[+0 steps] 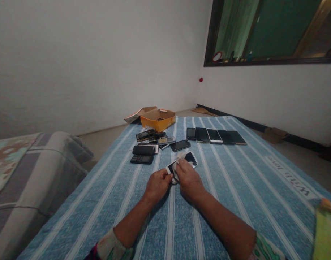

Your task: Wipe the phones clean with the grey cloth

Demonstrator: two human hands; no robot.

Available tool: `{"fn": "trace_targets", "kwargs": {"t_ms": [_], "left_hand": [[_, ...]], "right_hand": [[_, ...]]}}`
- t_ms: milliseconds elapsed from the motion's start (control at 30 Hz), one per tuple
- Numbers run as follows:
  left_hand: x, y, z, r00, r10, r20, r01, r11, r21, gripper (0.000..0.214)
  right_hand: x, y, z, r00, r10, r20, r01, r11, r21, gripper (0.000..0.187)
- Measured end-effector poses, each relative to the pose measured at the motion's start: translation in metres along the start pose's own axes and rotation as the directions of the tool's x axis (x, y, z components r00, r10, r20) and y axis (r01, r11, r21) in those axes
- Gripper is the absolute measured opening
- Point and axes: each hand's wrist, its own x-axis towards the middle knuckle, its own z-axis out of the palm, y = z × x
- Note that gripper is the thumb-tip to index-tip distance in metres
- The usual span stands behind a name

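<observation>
A smartphone (191, 159), partly wrapped in a white cloth (177, 168), lies with its long axis running roughly left to right between both hands. The right hand (189, 180) grips cloth and phone closed from the right and near; the left hand (157, 186) pinches the left end. A row of phones (214, 136) lies farther off on the blue striped bedsheet (236, 202).

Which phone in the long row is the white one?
The middle phone of the five lying in the row. Its front is white, while the four phones on either side of it are dark.
</observation>
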Motion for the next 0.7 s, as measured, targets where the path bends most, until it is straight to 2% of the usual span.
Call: {"fn": "trace_targets", "kwargs": {"t_ms": [133,267,400,467,567,700], "left_hand": [[0.001,0.003,-0.001,1.000,-0.024,-0.016,0.025,0.994,0.102,0.019],[0.003,0.001,0.003,0.996,-0.077,-0.050,0.082,0.989,0.121,0.018],[0.004,0.001,0.007,0.991,-0.113,-0.069,0.122,0.984,0.133,0.015],[0.004,0.003,0.007,0.990,-0.120,-0.072,0.129,0.981,0.144,0.014],[0.003,0.005,0.006,0.990,-0.121,-0.071,0.131,0.977,0.166,0.014],[0.001,0.007,0.004,0.992,-0.115,-0.060,0.124,0.976,0.180,0.011]], "right_hand": [[0.003,0.003,-0.002,0.992,0.080,0.093,-0.084,0.996,0.036,0.042],[0.012,0.019,-0.011,0.956,0.218,0.196,-0.228,0.973,0.031,0.036],[0.016,0.028,-0.014,0.931,0.294,0.217,-0.303,0.953,0.012,0.030],[0.014,0.023,-0.011,0.945,0.257,0.203,-0.271,0.962,0.043,0.032],[0.010,0.007,-0.007,0.973,0.138,0.182,-0.163,0.979,0.126,0.035],[0.009,-0.009,-0.007,0.985,0.031,0.173,-0.068,0.975,0.213,0.035]]}}
